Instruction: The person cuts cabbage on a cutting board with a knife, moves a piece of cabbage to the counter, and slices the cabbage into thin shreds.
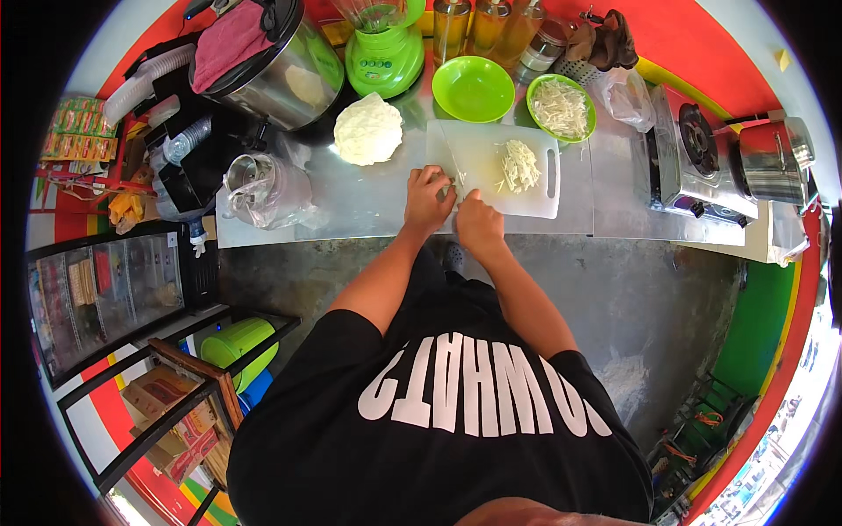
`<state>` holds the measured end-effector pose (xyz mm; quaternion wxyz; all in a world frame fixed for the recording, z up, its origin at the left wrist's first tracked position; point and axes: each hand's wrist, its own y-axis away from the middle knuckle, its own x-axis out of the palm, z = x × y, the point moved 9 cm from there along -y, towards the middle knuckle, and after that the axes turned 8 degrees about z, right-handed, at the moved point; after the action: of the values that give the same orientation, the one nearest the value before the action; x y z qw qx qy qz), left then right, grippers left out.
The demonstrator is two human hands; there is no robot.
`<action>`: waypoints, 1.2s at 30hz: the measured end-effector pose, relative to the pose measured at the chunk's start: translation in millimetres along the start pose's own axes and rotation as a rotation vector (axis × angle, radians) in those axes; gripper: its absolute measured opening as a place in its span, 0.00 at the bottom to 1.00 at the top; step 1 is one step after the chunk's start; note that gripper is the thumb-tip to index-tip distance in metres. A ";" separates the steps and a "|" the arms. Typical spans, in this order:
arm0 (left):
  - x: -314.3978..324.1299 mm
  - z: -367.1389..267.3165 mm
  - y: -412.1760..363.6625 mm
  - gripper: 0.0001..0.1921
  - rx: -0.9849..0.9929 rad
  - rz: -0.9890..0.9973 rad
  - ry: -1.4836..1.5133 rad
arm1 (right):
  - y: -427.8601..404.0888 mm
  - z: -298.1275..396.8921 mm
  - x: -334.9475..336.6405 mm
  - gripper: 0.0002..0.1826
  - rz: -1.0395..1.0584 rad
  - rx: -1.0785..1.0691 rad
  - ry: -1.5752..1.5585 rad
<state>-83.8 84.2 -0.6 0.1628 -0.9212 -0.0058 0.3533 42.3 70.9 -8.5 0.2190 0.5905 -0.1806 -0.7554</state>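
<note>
My right hand is closed around the handle of a knife, whose blade points away from me over the left part of a white plastic cutting board. Close to the blade's left side, my left hand has its fingers curled at the board's edge, on a small pale piece that they largely hide. A heap of pale shredded vegetable, perhaps cabbage, lies on the board's right half. Behind the board are a green bowl and a smaller green bowl holding more shreds. A pale cabbage head rests left of the board.
A green blender and bottles of yellowish liquid stand at the back. On the left are a large steel container and a plastic-wrapped metal vessel. A gas stove and a steel pot are at the right.
</note>
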 end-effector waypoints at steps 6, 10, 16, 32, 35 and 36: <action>2.3 3.6 4.5 0.06 -0.023 -0.003 0.008 | 18.1 -2.0 -4.3 0.20 0.082 0.003 -0.026; -0.4 0.6 1.0 0.05 0.007 -0.004 0.014 | 12.8 -9.0 7.6 0.20 0.072 0.067 -0.127; -0.1 5.2 5.2 0.04 -0.055 0.014 0.018 | 14.3 2.9 -12.6 0.21 0.059 -0.059 -0.038; -2.2 0.5 6.5 0.07 -0.075 -0.006 0.037 | 16.5 -6.0 13.2 0.21 0.086 0.020 -0.081; -4.2 -0.3 8.0 0.07 -0.053 -0.030 -0.007 | 12.1 -8.0 6.6 0.21 0.074 -0.002 -0.097; -3.9 -0.3 8.9 0.07 -0.047 -0.030 -0.016 | 11.2 -6.3 1.7 0.21 0.064 -0.029 -0.072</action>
<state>-87.4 75.2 -0.5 0.1462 -0.9219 -0.0293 0.3577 49.4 60.5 -5.4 0.2449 0.5538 -0.1962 -0.7713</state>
